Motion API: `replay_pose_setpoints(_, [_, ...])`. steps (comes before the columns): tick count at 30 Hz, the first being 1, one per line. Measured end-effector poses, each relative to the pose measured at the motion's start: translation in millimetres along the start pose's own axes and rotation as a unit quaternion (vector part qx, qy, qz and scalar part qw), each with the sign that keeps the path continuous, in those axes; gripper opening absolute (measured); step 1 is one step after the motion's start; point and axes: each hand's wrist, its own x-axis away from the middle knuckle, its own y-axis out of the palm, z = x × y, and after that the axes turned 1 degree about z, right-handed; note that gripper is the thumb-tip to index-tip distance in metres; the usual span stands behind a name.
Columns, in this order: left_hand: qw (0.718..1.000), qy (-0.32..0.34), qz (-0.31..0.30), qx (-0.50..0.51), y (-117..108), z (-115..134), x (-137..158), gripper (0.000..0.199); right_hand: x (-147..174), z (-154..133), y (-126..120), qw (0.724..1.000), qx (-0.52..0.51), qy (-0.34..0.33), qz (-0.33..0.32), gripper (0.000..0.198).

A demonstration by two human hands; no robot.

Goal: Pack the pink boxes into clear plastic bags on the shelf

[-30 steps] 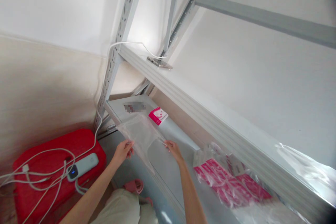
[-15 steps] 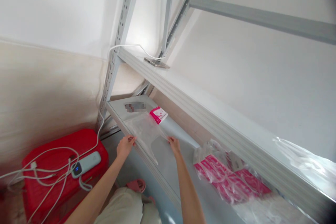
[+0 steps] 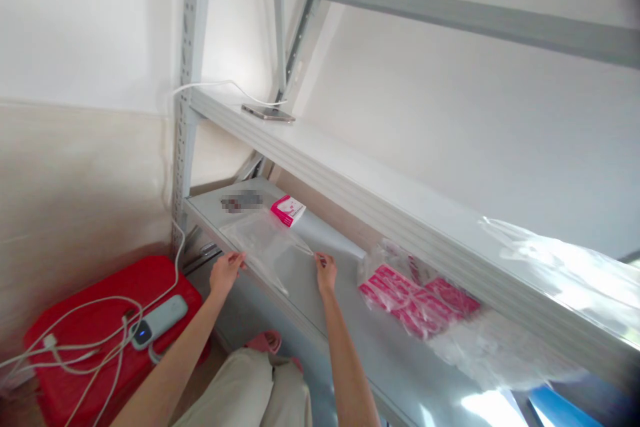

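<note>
A clear, flat plastic bag (image 3: 263,240) lies on the grey lower shelf (image 3: 345,320). My left hand (image 3: 227,272) is at the shelf's front edge, its fingers pinched on the bag's near side. On the opposite side, my right hand (image 3: 326,271) pinches the bag's edge between thumb and fingers, and that edge is drawn out towards it. Just behind the bag sits a small pink and white box (image 3: 289,211). To the right of my right hand are several pink packages in clear wrapping (image 3: 413,300).
A phone (image 3: 269,113) with a white cable rests on the upper shelf (image 3: 360,173), above my hands. A red plastic stool or box (image 3: 165,273) at lower left carries a power bank (image 3: 163,321) and tangled cables. A metal upright (image 3: 187,80) stands at the shelf's left end.
The camera view has turned to the right, so the shelves appear further left. Both hands stay at the bag's sides, and its right edge looks more gathered at my right fingers.
</note>
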Motion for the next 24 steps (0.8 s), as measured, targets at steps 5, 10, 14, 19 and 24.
replay_pose_setpoints(5, [0.992, -0.002, 0.105, -0.072, -0.3, 3.2, 12.6, 0.047, 5.6, -10.9, -4.0, 1.0, -0.01, 0.001, 0.028, 0.033])
replay_pose_setpoints(10, [0.941, 0.2, 0.251, -0.104, 14.9, 23.0, 30.6, 0.037, 11.5, -12.2, -5.7, 0.999, 0.011, -0.017, 0.049, 0.032])
replay_pose_setpoints(14, [0.921, 0.371, 0.085, -0.085, 42.4, 69.3, 45.2, 0.024, 22.0, -18.2, -18.9, 0.995, 0.034, -0.025, 0.086, 0.036])
replay_pose_setpoints(19, [0.881, 0.443, -0.147, -0.069, 85.3, 139.0, 65.9, 0.018, 20.1, -42.5, -91.7, 0.975, 0.123, -0.084, 0.162, 0.036])
replay_pose_setpoints(24, [0.818, 0.509, -0.263, -0.059, 131.5, 193.9, 73.6, 0.019, -23.7, -60.0, -194.5, 0.962, 0.165, -0.026, 0.214, 0.026])
